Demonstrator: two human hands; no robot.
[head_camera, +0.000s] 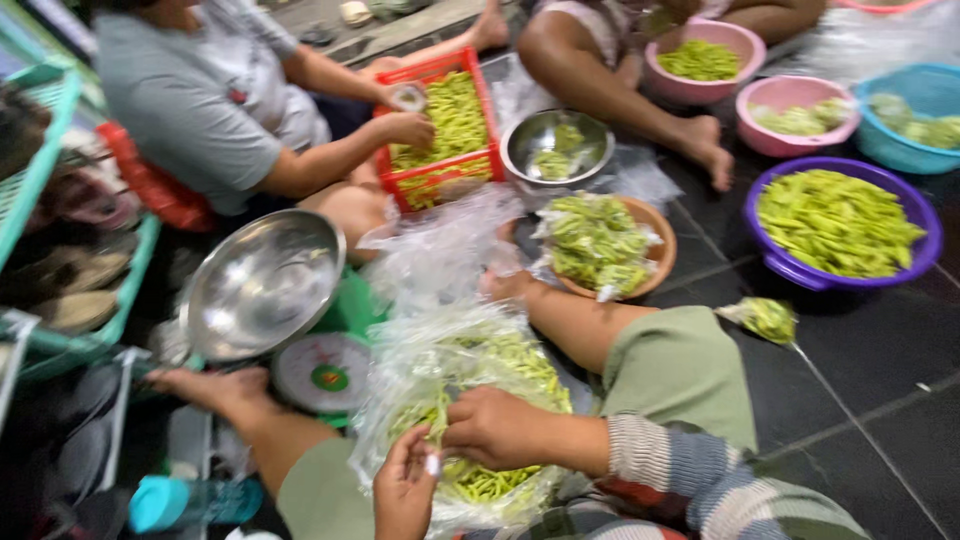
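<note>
Bagging step: left hand pinches clear plastic bag mouth; right hand grips green pods inside. Next likely needs mouth held wide.

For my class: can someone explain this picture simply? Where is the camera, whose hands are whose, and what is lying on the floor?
There is one picture, taken by a camera worn on a person's head, looking down at their own hands. No machine is involved. The left hand and right hand meet at a clear plastic bag of green chillies in the person's lap; the exact grip is blurred.

Other people sit around on the dark tiled floor. One in a grey shirt reaches into a red crate of chillies.

Also there: a purple basin, pink bowls, a steel bowl, and a green kitchen scale with a steel pan.
</note>
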